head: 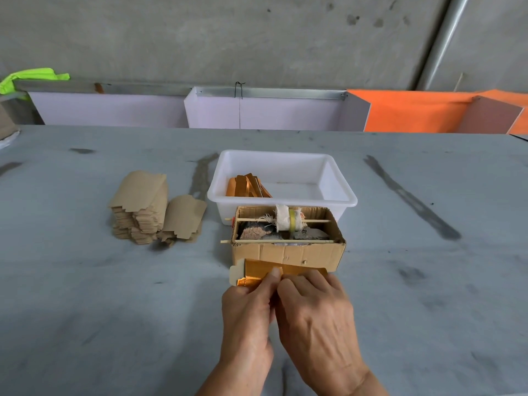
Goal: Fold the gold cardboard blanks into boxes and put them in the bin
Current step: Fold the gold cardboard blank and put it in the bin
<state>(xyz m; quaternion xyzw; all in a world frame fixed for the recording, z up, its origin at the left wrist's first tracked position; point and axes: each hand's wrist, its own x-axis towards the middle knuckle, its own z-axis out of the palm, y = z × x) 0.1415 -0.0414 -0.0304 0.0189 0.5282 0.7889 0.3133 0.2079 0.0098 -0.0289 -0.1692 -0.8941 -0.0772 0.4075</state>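
I see both hands, left [247, 305] and right [314, 307], pinching one gold blank [265, 270] (partly folded). It sits near the desk's [85, 281] front edge, before the bin [281, 178].

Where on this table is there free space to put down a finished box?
Bare table lies right of the white bin and cardboard box, and left of both hands, below the blank stack. The middle is crowded: bin, box and gold blank stand close together.
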